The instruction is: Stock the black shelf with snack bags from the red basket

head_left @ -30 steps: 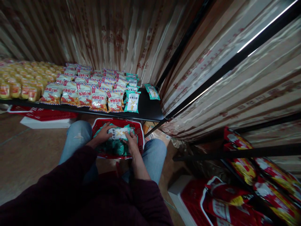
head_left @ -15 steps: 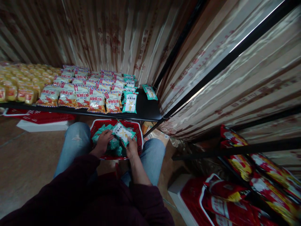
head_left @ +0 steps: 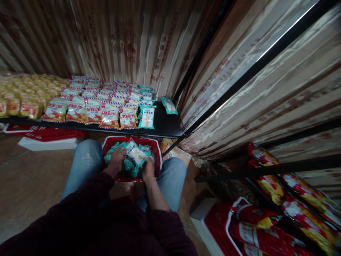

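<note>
Between my knees stands a red basket (head_left: 159,161) with several teal-and-white snack bags in it. Over these I hold one snack bag (head_left: 136,152), its printed white face turned up. My left hand (head_left: 117,159) is closed on the bag's left edge. At the bag's lower right corner my right hand (head_left: 148,168) grips it with thumb and fingers. Just beyond the basket, at the right end of a row on the black shelf, stands a matching teal bag (head_left: 146,117). Another teal bag (head_left: 168,105) lies apart near the shelf's corner.
Rows of white-and-orange snack bags (head_left: 109,115) and yellow packs (head_left: 34,106) line the black shelf (head_left: 167,122). A black post (head_left: 202,121) rises at its right end. Red baskets (head_left: 57,133) sit under it at left. Red-and-yellow bags (head_left: 306,213) fill the lower right.
The held snack bag has tipped a little flatter and lower over the basket, and another teal bag behind it now shows. Both hands keep their grip.
</note>
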A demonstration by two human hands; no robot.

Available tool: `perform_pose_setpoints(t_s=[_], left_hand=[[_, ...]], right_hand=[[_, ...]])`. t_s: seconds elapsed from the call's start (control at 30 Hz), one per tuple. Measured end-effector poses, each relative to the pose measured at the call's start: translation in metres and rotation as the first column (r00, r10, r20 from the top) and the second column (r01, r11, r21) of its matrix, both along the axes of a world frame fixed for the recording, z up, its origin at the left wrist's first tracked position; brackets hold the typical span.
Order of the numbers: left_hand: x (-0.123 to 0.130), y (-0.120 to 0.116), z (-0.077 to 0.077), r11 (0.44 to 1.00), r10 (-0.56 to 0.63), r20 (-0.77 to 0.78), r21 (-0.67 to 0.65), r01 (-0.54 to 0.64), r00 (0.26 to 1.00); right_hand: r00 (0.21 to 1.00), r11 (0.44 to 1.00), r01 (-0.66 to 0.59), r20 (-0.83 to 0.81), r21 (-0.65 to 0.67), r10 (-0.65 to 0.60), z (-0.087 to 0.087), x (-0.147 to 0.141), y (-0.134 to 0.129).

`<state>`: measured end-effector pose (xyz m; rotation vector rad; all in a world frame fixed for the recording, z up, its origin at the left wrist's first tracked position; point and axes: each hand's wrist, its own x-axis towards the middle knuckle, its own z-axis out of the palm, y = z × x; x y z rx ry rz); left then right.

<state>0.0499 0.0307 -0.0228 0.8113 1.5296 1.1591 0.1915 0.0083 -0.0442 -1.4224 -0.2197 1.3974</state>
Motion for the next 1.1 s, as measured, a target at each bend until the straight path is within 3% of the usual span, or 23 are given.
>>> perform_pose_setpoints(t_s=[0.1,0.2,0.27,0.37,0.47,0.57,0.73,0.97,1.1], left_hand=[[-0.004,0.004,0.007,0.996,0.032,0.020,-0.085,-0.030,0.999],[-0.008,0.004,0.014,0.994,0.014,0.015,-0.109,-0.012,1.000],[-0.008,0.004,0.019,0.994,-0.008,0.017,-0.105,0.010,1.000],[-0.002,0.005,0.026,0.995,-0.029,0.037,-0.094,0.033,0.999],[0.012,0.005,0.033,0.997,-0.020,0.068,-0.069,0.024,0.998],[0.028,0.002,0.035,0.997,-0.052,0.128,-0.042,0.058,0.990],[0.052,-0.007,0.030,0.982,-0.169,0.230,-0.044,0.184,0.958],[0.068,0.002,0.024,0.981,-0.182,-0.111,0.053,0.189,0.977],[0.080,0.008,0.033,0.970,-0.215,-0.142,0.085,0.228,0.966]], right_hand=[[0.973,0.992,-0.024,0.232,0.124,-0.005,0.002,0.006,0.002],[0.881,0.967,-0.139,0.472,0.216,0.021,0.007,0.012,0.004],[0.851,0.945,-0.243,0.515,0.220,0.100,0.011,0.013,0.004],[0.776,0.867,-0.435,0.589,0.243,0.225,0.016,0.013,-0.001],[0.656,0.820,-0.544,0.699,0.178,0.284,0.017,0.013,-0.005],[0.569,0.877,-0.475,0.786,0.074,0.242,0.020,0.016,-0.006],[0.564,0.920,-0.390,0.800,0.039,0.206,0.034,0.023,-0.006],[0.631,0.934,-0.342,0.761,0.100,0.149,0.050,0.030,-0.006],[0.643,0.922,-0.370,0.747,0.111,0.168,0.050,0.034,-0.003]])
